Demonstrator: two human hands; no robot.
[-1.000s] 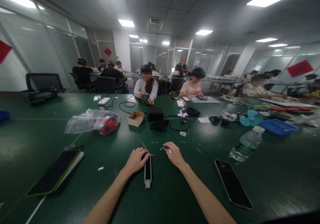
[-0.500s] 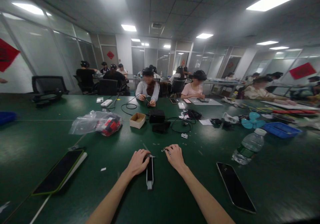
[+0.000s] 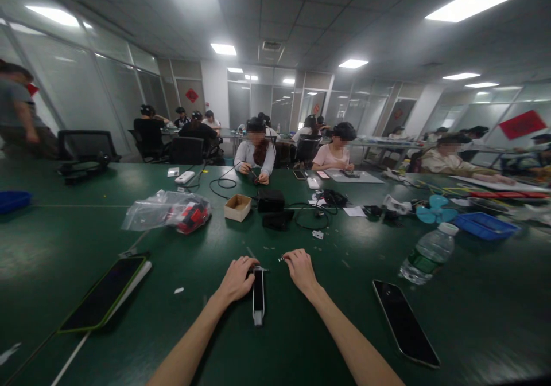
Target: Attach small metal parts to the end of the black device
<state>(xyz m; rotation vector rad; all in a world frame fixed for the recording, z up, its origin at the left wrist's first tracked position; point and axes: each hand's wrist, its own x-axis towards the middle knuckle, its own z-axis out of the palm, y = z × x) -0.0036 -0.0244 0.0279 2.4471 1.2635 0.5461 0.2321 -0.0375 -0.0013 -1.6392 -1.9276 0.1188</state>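
My left hand [image 3: 237, 278] is closed around the far end of a narrow black-and-white device [image 3: 258, 299] with a grey tip at its near end. A thin metallic piece [image 3: 259, 269] lies crosswise at the far end of that device, by my left fingertips. To the right, my right hand [image 3: 302, 270] rests low over the green table [image 3: 327, 340], its fingers pinched on a small shiny metal part [image 3: 281, 259]. What exactly that part is remains too small to tell. A gap of bare tabletop separates the two hands.
A phone [image 3: 404, 322] and a water bottle [image 3: 428, 254] are on my right. Left are a green-edged phone [image 3: 105, 294] and a plastic bag [image 3: 150, 211]. Ahead stand a small open box [image 3: 237, 208] and black cases [image 3: 271, 201]. Co-workers sit across the table.
A person in a grey shirt has come into view at the far left. The view has shifted slightly. My right fingers have shifted a little around the small metal part; my left hand stays put.
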